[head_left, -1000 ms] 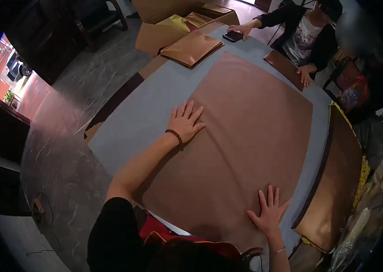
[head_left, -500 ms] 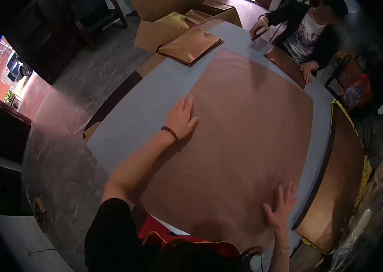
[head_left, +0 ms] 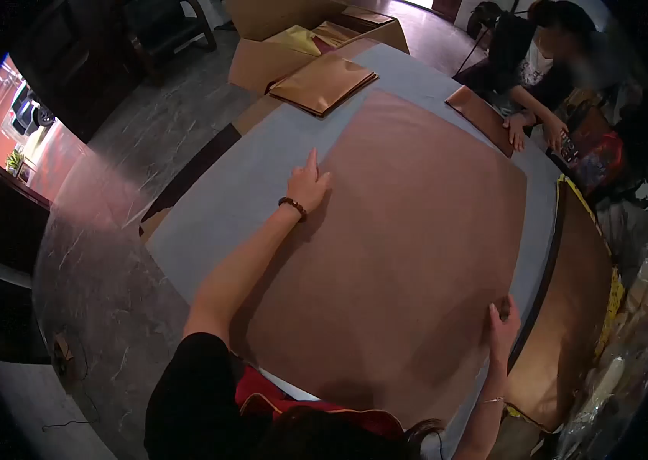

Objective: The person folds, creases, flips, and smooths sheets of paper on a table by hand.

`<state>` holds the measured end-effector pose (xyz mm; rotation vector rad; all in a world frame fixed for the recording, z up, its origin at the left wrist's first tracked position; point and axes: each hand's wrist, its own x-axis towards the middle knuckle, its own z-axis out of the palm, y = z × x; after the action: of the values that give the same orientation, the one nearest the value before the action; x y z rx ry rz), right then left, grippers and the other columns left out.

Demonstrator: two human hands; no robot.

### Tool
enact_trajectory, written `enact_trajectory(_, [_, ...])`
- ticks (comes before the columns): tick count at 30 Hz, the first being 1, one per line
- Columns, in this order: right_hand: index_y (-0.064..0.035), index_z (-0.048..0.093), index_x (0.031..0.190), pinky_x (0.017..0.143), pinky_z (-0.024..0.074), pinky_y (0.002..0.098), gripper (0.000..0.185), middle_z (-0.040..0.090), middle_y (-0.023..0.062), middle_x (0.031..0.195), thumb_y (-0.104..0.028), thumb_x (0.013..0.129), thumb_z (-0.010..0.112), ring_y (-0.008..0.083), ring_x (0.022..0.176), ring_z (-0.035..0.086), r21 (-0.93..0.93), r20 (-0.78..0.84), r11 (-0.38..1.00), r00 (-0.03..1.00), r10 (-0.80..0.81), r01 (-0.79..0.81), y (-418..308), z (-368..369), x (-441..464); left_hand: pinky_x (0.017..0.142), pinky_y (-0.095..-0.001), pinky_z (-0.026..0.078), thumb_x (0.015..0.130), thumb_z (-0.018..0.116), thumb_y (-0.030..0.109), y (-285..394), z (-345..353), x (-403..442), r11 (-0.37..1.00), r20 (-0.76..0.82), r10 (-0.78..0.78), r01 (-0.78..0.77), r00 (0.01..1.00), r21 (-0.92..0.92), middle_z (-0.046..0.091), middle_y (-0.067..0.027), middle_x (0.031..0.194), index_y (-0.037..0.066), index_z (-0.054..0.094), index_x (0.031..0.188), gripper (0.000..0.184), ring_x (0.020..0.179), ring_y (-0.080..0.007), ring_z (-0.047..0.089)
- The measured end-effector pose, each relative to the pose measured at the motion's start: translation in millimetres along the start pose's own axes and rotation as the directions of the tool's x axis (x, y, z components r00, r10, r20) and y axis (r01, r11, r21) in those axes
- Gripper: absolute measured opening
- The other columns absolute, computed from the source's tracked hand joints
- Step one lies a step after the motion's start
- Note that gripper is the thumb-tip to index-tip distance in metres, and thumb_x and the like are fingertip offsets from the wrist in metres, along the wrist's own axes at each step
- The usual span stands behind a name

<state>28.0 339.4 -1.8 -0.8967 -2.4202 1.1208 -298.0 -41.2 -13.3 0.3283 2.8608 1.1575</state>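
Observation:
A large brown sheet [head_left: 408, 230] lies spread over the grey-blue tabletop [head_left: 217, 199]. At its left edge rests my left hand [head_left: 308, 186], index finger stretched forward and thumb out to the side, the other fingers partly folded; it holds nothing. My right hand [head_left: 503, 328] is at the sheet's right edge near me, fingers curled and thumb bent toward them, apparently pinching that edge. Part of the grip is hidden. Beyond the sheet's far right corner lies a narrow brown folded piece [head_left: 481, 116].
Folded coppery sheets [head_left: 324, 83] are stacked at the table's far left, beside an open cardboard box [head_left: 263, 61]. Another person [head_left: 546, 69] is at the far right, one hand near the narrow piece. A coppery panel [head_left: 562, 307] with yellow edging stands along the right side.
My left hand has gone from flat to index finger extended. My right hand has moved forward to the sheet's edge and curled. The other person's far hand has swung away from the table.

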Motion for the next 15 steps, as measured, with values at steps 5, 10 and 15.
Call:
enact_trajectory(5, [0.0038, 0.043, 0.128, 0.095, 0.039, 0.0374, 0.056, 0.051, 0.0185, 0.124, -0.015, 0.079, 0.064, 0.0286, 0.114, 0.05, 0.136, -0.006, 0.988, 0.998, -0.069, 0.069, 4.0, 7.8, 9.6, 0.074, -0.0356, 0.044, 0.086, 0.05, 0.021, -1.1, 4.9, 3.4, 0.998, 0.003, 0.022, -0.022, 1.0, -0.066, 0.054, -0.0173, 0.083, -0.008, 0.019, 0.138, 0.067, 0.077, -0.0247, 0.053])
enact_trajectory(10, [0.0003, 0.04, 0.132, 0.092, 0.0408, 0.0361, 0.06, 0.044, 0.0166, 0.131, -0.022, 0.081, 0.064, 0.026, 0.109, 0.051, 0.113, 0.043, 0.99, 0.996, 0.083, -0.087, 7.9, 5.5, 16.7, 0.086, -0.0371, 0.043, 0.087, 0.05, 0.021, -1.5, 5.2, 7.2, 0.997, -0.039, 0.017, -0.02, 0.999, -0.077, 0.057, -0.0212, 0.104, -0.005, 0.022, 0.138, 0.064, 0.097, -0.0292, 0.056])
enact_trajectory(15, [-0.0018, 0.04, 0.132, 0.09, 0.0416, 0.0358, 0.06, 0.042, 0.0152, 0.133, -0.028, 0.083, 0.062, 0.0249, 0.11, 0.05, 0.104, -0.024, 0.976, 0.981, 0.193, -0.189, -14.4, 0.9, 15.5, 0.094, -0.0385, 0.04, 0.088, 0.05, 0.022, 7.5, -6.7, -0.4, 0.992, 0.005, -0.041, 0.041, 0.999, -0.123, 0.051, -0.0234, 0.121, -0.001, 0.022, 0.14, 0.063, 0.112, -0.0318, 0.051])
